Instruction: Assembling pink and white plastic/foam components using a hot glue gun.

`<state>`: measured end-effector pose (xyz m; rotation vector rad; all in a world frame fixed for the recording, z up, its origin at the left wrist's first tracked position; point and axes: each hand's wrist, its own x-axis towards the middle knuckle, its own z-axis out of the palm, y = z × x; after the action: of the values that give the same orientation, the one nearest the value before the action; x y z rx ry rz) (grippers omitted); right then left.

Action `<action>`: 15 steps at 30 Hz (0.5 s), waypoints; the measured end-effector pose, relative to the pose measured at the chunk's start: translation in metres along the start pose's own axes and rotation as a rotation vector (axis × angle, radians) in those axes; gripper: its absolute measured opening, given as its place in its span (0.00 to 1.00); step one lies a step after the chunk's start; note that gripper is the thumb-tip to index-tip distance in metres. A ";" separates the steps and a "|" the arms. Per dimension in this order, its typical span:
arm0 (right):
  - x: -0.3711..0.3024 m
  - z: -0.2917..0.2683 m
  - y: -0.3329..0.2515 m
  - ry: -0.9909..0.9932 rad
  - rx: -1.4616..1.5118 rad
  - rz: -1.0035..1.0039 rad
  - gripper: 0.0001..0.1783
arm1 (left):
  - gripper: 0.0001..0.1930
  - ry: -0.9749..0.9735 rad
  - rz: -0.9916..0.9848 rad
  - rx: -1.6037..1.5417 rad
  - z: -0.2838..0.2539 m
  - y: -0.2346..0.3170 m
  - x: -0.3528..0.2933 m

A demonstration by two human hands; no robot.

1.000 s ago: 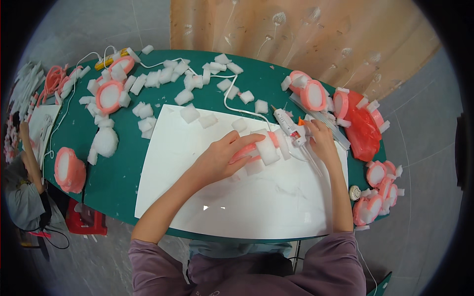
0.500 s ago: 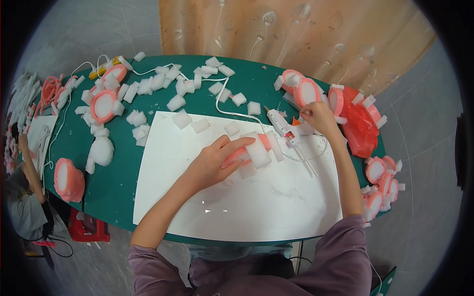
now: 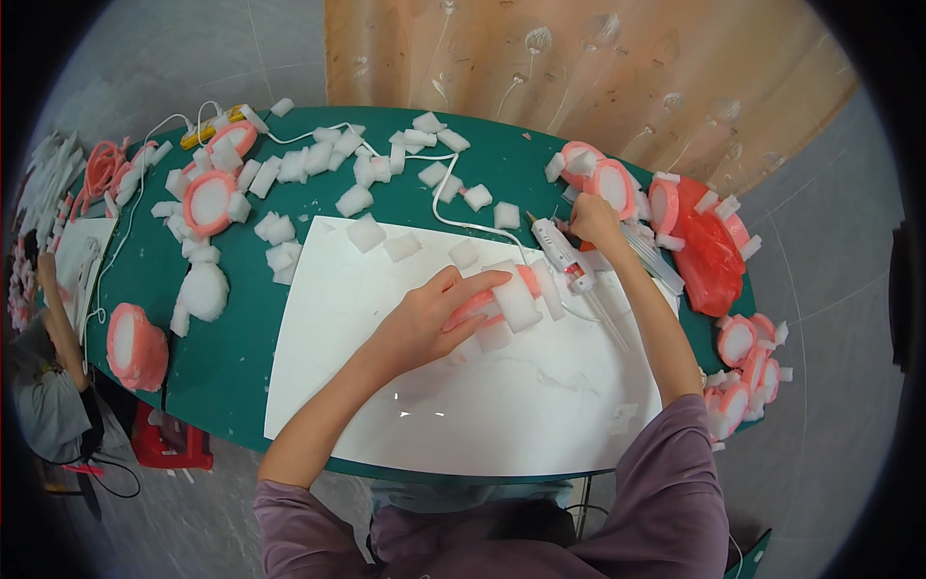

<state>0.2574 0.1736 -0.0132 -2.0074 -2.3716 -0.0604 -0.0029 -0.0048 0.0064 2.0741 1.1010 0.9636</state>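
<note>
Pink ring studded with white foam blocks, under left hand's loosely curled fingers.

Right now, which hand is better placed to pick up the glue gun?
Right. The right hand sits beside the white glue gun, while the left hand presses the pink ring with foam blocks on the white sheet.

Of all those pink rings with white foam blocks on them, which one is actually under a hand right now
The pink ring on the white sheet, pressed under the left hand. The other rings lie untouched on the green table.
</note>
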 end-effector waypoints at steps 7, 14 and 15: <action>-0.007 -0.042 0.008 0.157 -0.107 -0.114 0.10 | 0.23 0.020 0.020 0.009 0.000 -0.002 -0.002; -0.026 -0.119 0.071 0.438 0.035 -0.042 0.10 | 0.24 0.034 0.057 -0.003 0.002 0.000 0.002; -0.031 -0.131 0.073 0.460 0.102 0.039 0.10 | 0.24 0.037 0.058 -0.002 0.002 -0.002 0.001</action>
<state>0.3347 0.1485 0.1162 -1.7594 -2.0058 -0.3516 -0.0015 -0.0034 0.0045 2.1044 1.0635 1.0340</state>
